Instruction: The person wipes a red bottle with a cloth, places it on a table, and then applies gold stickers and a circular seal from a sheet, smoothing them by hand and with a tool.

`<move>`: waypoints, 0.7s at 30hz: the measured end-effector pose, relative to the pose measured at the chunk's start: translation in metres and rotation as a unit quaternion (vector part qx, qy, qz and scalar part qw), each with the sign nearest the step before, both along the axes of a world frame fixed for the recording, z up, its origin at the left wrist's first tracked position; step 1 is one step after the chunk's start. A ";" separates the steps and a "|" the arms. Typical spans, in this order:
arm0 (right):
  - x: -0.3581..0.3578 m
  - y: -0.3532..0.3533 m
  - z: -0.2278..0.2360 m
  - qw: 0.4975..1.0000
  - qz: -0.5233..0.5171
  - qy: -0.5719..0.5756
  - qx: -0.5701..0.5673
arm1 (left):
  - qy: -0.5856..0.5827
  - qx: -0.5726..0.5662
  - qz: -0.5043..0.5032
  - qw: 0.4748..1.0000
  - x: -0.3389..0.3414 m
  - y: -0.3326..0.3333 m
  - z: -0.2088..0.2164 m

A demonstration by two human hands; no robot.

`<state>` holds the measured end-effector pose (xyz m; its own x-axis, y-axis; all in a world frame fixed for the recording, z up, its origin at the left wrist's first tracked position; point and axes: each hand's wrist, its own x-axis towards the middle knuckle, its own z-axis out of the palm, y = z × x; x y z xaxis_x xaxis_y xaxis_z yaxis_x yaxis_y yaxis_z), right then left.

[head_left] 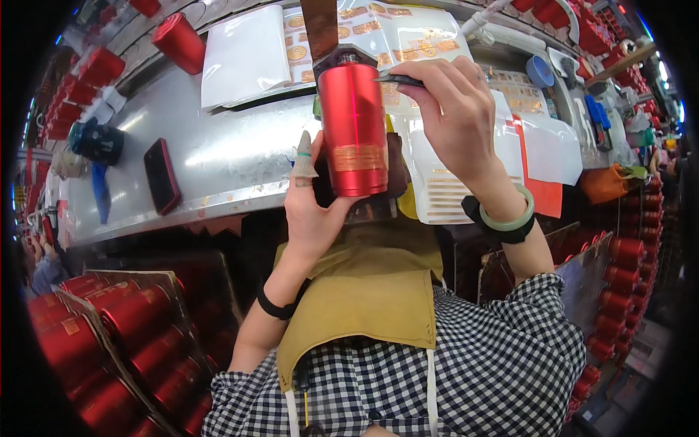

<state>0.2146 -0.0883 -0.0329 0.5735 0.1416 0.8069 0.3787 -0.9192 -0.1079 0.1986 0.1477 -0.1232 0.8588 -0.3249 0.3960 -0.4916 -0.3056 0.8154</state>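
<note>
A shiny red metal bottle (351, 109) stands almost upright in front of me, its narrow neck at the far end. Around its lower part runs a gold label (360, 158). My left hand (312, 211) grips the bottle from the left, thumb along its base; a pale finger cot (303, 166) covers one fingertip. Dark tweezers (400, 79) are pinched in my right hand (455, 109), their tips close to the upper right side of the bottle. Whether they touch it or hold anything, I cannot tell. Beneath that hand lies a sheet with gold strips (450, 197).
Clear sheets of gold decals (422, 45) and a white sheet (244, 58) cover the metal table (218, 135). A phone (161, 176) lies at left. Another red bottle (178, 42) stands at the back. Crates of red bottles (138, 313) flank me. A blue cup (539, 71) is at right.
</note>
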 end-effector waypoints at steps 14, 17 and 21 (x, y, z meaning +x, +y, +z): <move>-0.088 0.041 -0.039 0.991 0.073 0.079 0.081 | -0.023 -0.006 -0.036 0.999 0.008 0.000 -0.009; -0.104 0.053 -0.047 0.982 0.113 0.117 0.098 | -0.010 -0.030 -0.050 0.998 0.011 -0.003 -0.009; -0.108 0.071 -0.049 0.900 0.059 0.189 0.389 | -0.105 -0.029 -0.027 0.994 0.005 -0.003 -0.008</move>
<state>0.1063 -0.0174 -0.0818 0.8459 -0.3040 0.4382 0.2694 -0.4656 -0.8430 0.2036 0.1449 -0.1316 0.7375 -0.3400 0.5835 -0.6668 -0.2302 0.7088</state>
